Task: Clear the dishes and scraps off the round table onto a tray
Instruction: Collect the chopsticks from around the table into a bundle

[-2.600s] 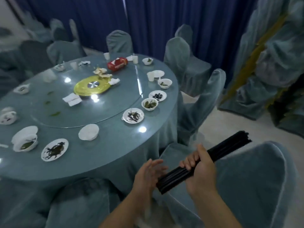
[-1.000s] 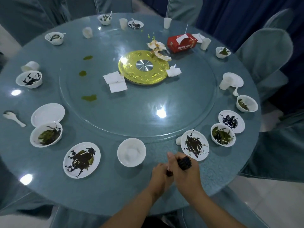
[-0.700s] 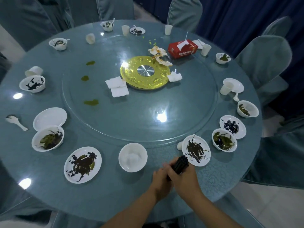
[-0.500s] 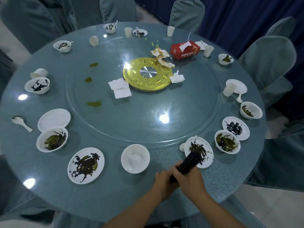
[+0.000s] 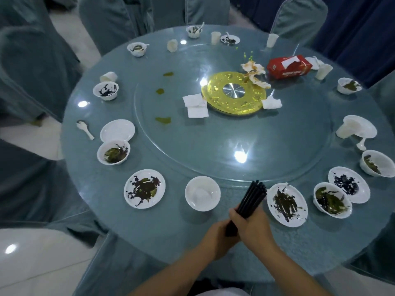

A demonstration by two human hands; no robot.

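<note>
A bundle of black chopsticks (image 5: 253, 196) slants over the near edge of the round table (image 5: 162, 227). My right hand (image 5: 251, 228) grips its middle, and my left hand (image 5: 215, 236) holds its lower end. Just left of the bundle stands an empty white bowl (image 5: 202, 193); just right of it lies a dirty white plate (image 5: 287, 204). Several more soiled plates and bowls ring the table edge, among them a plate (image 5: 144, 188) at the near left and a bowl (image 5: 332, 201) at the near right. No tray is in view.
A glass turntable (image 5: 213, 146) carries a gold centre disc (image 5: 234, 92), napkins (image 5: 195, 105), food scraps (image 5: 255, 74) and a red tissue box (image 5: 289, 66). White cups, a spoon (image 5: 85, 129) and covered chairs (image 5: 36, 67) surround the table.
I have turned from the chair to the table. The chopstick bundle has come down over the near edge and tilted further forward, with both hands on it throughout.
</note>
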